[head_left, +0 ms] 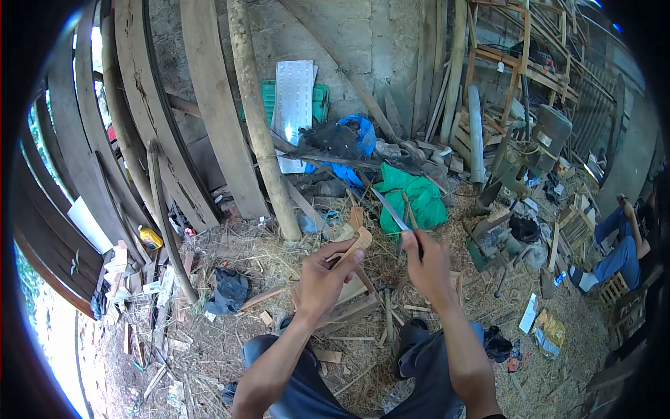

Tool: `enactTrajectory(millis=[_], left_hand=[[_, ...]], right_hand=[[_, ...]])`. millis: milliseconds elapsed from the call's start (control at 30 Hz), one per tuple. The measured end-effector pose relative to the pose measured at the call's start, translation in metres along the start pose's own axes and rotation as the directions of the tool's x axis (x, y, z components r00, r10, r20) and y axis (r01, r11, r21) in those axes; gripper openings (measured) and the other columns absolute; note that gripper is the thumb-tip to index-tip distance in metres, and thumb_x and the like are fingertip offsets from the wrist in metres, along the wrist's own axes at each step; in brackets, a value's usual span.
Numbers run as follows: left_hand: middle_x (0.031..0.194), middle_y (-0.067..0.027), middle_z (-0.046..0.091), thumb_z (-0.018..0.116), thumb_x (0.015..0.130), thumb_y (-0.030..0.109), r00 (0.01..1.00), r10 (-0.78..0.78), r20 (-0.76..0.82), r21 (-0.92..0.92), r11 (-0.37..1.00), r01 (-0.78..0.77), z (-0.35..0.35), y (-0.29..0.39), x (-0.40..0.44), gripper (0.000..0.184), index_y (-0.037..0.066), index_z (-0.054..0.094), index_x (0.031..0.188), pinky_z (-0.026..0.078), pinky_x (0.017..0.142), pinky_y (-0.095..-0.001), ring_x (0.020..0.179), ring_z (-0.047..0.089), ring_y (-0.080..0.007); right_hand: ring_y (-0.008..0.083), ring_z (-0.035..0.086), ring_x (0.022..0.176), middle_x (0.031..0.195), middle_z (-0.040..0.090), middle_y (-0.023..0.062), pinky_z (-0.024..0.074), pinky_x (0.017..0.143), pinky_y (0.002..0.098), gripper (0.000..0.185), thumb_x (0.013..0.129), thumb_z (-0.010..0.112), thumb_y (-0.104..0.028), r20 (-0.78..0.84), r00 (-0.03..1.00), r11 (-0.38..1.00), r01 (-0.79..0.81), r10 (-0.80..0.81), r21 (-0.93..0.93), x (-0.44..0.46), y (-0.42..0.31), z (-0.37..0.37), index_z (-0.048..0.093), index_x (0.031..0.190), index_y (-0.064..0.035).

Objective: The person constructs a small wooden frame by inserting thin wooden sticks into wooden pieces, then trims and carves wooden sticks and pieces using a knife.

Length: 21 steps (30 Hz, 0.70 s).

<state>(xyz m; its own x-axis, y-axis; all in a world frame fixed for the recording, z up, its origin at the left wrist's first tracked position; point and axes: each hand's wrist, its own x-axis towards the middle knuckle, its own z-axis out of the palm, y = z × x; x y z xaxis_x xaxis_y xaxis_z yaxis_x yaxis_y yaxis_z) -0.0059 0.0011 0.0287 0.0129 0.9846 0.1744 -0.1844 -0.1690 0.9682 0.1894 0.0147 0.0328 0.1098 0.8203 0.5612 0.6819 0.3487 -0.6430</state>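
My left hand (pixel 322 279) is closed round a small pale carved piece of wood (pixel 361 242), which juts up past the thumb. My right hand (pixel 427 264) grips a knife (pixel 391 211); its long blade slants up and to the left, apart from the wood. The knife's handle is mostly hidden by my fingers. A thin brown strip shows just above the right hand, and I cannot tell whether it is held. Behind the blade lies a green plastic sheet (pixel 421 199).
Wood scraps and shavings cover the ground. A wooden pole (pixel 252 119) stands ahead, left of a blue tarp (pixel 359 133). A black plastic bag (pixel 229 290) lies at left, a yellow sack (pixel 549 332) at right. Another person (pixel 618 248) sits at the far right.
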Motion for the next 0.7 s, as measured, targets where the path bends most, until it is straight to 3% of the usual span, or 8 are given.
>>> enactTrajectory(millis=[33, 67, 167, 267, 467, 600, 667, 700], left_hand=[[0.078, -0.0011, 0.064, 0.072, 0.085, 0.014, 1.000, -0.006, 0.004, 0.006, 1.000, 0.006, 0.000, -0.001, -0.002, 0.031, -0.001, 0.066, 0.111, 0.040, 0.052, -0.0187, 0.060, 0.052, -0.0040], [0.078, -0.0011, 0.064, 0.072, 0.085, 0.014, 1.000, -0.015, 0.005, 0.010, 1.000, 0.015, -0.001, -0.002, -0.003, 0.031, -0.001, 0.066, 0.111, 0.040, 0.052, -0.0187, 0.060, 0.052, -0.0040], [0.079, -0.0016, 0.066, 0.071, 0.085, 0.014, 0.999, -0.026, 0.044, 0.042, 0.999, 0.024, 0.002, -0.001, -0.002, 0.030, 0.000, 0.066, 0.111, 0.041, 0.052, -0.0193, 0.062, 0.053, -0.0040], [0.081, -0.0025, 0.067, 0.071, 0.085, 0.014, 0.995, 0.005, 0.095, 0.056, 0.998, -0.010, 0.004, -0.003, -0.005, 0.032, 0.001, 0.065, 0.114, 0.042, 0.054, -0.0200, 0.064, 0.057, -0.0055], [0.093, -0.0075, 0.067, 0.070, 0.086, 0.014, 0.957, -0.188, 0.220, 0.020, 0.982, 0.188, 0.003, 0.003, -0.006, 0.028, 0.000, 0.063, 0.109, 0.048, 0.061, -0.0225, 0.075, 0.062, -0.0100], [0.090, -0.0055, 0.062, 0.060, 0.093, 0.019, 0.940, -0.251, 0.231, -0.357, 0.877, 0.322, 0.000, -0.004, 0.000, 0.020, 0.004, 0.058, 0.105, 0.047, 0.061, -0.0250, 0.076, 0.059, -0.0120], [0.081, -0.0023, 0.057, 0.054, 0.096, 0.025, 0.934, -0.282, 0.220, -0.518, 0.777, 0.357, -0.008, -0.003, 0.004, 0.017, 0.009, 0.054, 0.103, 0.044, 0.060, -0.0264, 0.067, 0.052, -0.0136], [0.081, -0.0023, 0.057, 0.054, 0.096, 0.025, 0.937, -0.275, 0.217, -0.518, 0.781, 0.349, -0.011, -0.003, 0.005, 0.017, 0.009, 0.054, 0.103, 0.044, 0.060, -0.0264, 0.067, 0.052, -0.0136]], right_hand=[[0.0304, 0.053, 0.047, 0.054, 0.051, 0.0162, 0.0383, 0.048, 0.0373, 0.037, 0.096, 0.052, -0.033, 0.092, 0.993, 0.990, -0.079, 0.068, 0.118, -0.003, -0.004, 0.003, 0.060, 0.080, -0.0007], [0.0159, 0.051, 0.052, 0.058, 0.054, 0.0102, 0.0371, 0.052, 0.0306, 0.034, 0.094, 0.057, -0.033, 0.128, 0.988, 0.957, -0.115, 0.083, 0.265, -0.003, -0.006, 0.004, 0.064, 0.088, 0.0002], [0.0045, 0.046, 0.059, 0.064, 0.058, 0.0008, 0.0354, 0.053, 0.0252, 0.027, 0.091, 0.064, -0.027, 0.267, 0.958, 0.819, -0.233, 0.102, 0.525, -0.001, -0.023, -0.001, 0.066, 0.093, -0.0003], [0.0005, 0.044, 0.061, 0.069, 0.060, -0.0051, 0.0340, 0.053, 0.0218, 0.019, 0.087, 0.068, -0.019, 0.234, 0.971, 0.777, -0.177, 0.039, 0.604, -0.005, -0.012, 0.010, 0.068, 0.095, -0.0013], [0.0008, 0.047, 0.062, 0.072, 0.063, -0.0024, 0.0371, 0.055, 0.0194, 0.018, 0.088, 0.067, -0.018, 0.347, 0.937, 0.797, -0.237, 0.037, 0.556, -0.010, -0.016, 0.006, 0.069, 0.093, -0.0001], [0.0031, 0.049, 0.063, 0.073, 0.063, -0.0009, 0.0397, 0.057, 0.0212, 0.021, 0.091, 0.063, -0.019, 0.376, 0.920, 0.738, -0.331, 0.113, 0.588, -0.003, -0.023, -0.014, 0.068, 0.095, 0.0007], [0.0054, 0.051, 0.067, 0.075, 0.064, 0.0013, 0.0415, 0.060, 0.0233, 0.024, 0.094, 0.060, -0.022, 0.107, 0.983, 0.904, -0.178, 0.148, 0.388, 0.001, -0.009, -0.016, 0.068, 0.099, 0.0005], [0.0054, 0.051, 0.067, 0.075, 0.064, 0.0013, 0.0415, 0.060, 0.0233, 0.024, 0.094, 0.060, -0.022, 0.105, 0.984, 0.904, -0.171, 0.141, 0.392, 0.004, -0.001, -0.014, 0.068, 0.099, 0.0005]])
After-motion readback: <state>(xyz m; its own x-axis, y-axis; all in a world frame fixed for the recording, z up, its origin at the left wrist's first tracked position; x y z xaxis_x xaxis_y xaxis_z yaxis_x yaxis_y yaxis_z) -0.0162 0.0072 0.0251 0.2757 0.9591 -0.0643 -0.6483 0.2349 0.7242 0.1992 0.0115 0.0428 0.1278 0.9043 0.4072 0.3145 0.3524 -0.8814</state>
